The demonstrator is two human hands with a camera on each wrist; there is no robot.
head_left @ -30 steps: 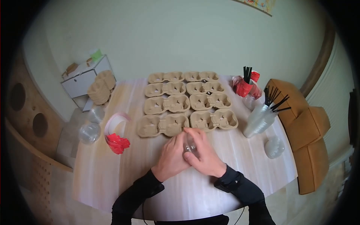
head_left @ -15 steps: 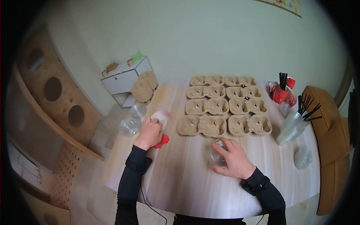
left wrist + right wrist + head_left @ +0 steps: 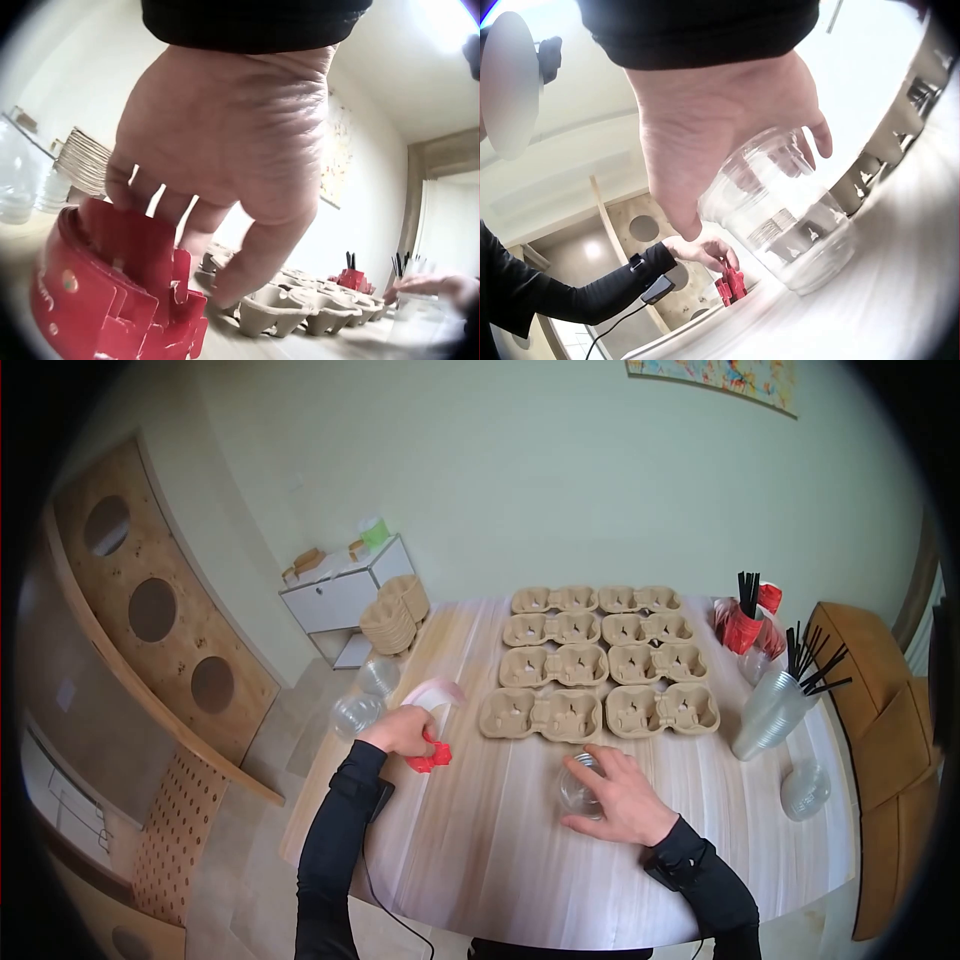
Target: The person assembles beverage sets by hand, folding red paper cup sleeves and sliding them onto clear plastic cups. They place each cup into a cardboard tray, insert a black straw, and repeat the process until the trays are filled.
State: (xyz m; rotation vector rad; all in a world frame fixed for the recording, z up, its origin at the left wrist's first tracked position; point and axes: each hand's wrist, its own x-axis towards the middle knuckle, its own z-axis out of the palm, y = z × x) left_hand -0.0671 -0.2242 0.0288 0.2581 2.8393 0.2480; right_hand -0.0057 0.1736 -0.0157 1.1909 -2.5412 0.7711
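Near the table's left side, the left hand (image 3: pixel 402 730) has its curled fingers at a bundle of red cardboard sleeves (image 3: pixel 432 757). In the left wrist view, fingers of the left hand (image 3: pixel 217 142) reach behind the printed red sleeves (image 3: pixel 120 300), which hide some fingertips; its thumb hangs to the right. The right hand (image 3: pixel 625 798) grips a clear plastic cup (image 3: pixel 575 792) on the table in front of the carriers. Its thumb and fingers lie around the upper part of the cup (image 3: pixel 810 247) in the right wrist view.
Several brown carton carriers (image 3: pixel 540 712) stand in rows at the middle. Stacked clear cups with black straws (image 3: pixel 770 720) and a clear domed stack (image 3: pixel 805 790) are at right. Clear domed items (image 3: pixel 357 715), a pale pink-white band (image 3: pixel 437 693) and stacked carriers (image 3: pixel 388 625) are at left.
The hands were together around the clear cup, then parted: the left went to the red sleeves, the right kept the cup. Since half a second ago, both have moved only slightly.
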